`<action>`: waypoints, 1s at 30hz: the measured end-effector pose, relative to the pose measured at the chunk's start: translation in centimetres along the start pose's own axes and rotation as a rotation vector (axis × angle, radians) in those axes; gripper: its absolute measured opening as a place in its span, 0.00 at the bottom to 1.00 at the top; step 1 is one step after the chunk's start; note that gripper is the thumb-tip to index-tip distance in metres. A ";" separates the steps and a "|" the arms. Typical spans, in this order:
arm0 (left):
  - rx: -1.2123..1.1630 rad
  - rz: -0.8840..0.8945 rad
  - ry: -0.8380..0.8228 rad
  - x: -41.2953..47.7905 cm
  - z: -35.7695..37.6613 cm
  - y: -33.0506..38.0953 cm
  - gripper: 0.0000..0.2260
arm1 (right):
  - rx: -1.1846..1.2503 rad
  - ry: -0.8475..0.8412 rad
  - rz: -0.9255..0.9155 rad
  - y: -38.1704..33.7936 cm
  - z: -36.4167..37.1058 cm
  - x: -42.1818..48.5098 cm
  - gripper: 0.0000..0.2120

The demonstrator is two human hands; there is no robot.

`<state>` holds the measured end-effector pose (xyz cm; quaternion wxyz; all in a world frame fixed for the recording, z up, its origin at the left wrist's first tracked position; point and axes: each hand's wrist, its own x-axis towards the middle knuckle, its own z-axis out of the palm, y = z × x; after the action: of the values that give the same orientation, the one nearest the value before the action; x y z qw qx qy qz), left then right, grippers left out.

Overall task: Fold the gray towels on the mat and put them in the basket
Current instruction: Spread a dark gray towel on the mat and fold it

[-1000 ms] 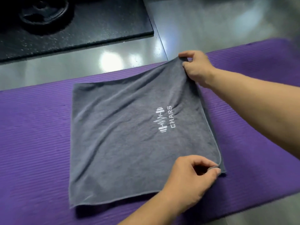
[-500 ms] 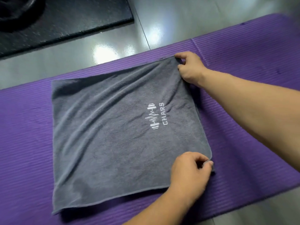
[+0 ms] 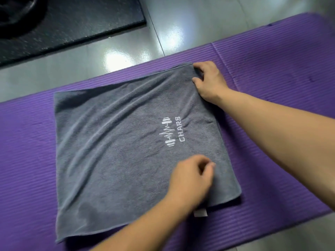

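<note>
A gray towel (image 3: 117, 142) with a white "CHARS" logo lies folded in a rough square on the purple mat (image 3: 272, 124). My right hand (image 3: 208, 80) pinches the towel's far right corner, thumb and forefinger curled at its edge. Over the towel's near right part, a little in from the corner, is my left hand (image 3: 192, 176); its fingers are loosely curled and blurred, and nothing shows between them. A small white label (image 3: 200, 213) sticks out from under the towel's near edge. No basket is in view.
The mat stretches left to right across a shiny gray tiled floor (image 3: 108, 69). A black speckled rubber slab (image 3: 72, 24) with a dark weight plate (image 3: 18, 15) on it lies at the far left.
My left hand has let go of the towel's near right corner and moved left over the cloth. That corner now lies flat on the mat. My right hand stays at the far corner.
</note>
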<state>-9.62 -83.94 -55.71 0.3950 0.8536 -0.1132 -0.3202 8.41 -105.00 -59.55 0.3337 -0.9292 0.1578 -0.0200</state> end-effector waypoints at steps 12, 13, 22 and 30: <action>0.743 -0.143 0.501 12.1 -29.3 -12.5 0.18 | 0.189 0.179 0.422 -1.6 1.1 2.8 0.06; 0.782 -0.173 0.472 12.2 -30.5 -13.0 0.18 | 0.195 0.199 0.444 -1.8 1.4 3.0 0.05; 0.609 -0.353 0.522 13.2 -34.4 -14.9 0.12 | 0.232 0.227 0.553 -2.2 2.4 3.5 0.12; 0.347 -0.413 0.725 12.3 -34.6 -17.1 0.08 | 0.118 0.157 0.655 -3.7 2.4 4.5 0.27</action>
<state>20.83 -57.27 -57.39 0.1882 0.9689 0.1530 -0.0491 14.10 -102.22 -59.36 0.3624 -0.8038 0.4716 0.0079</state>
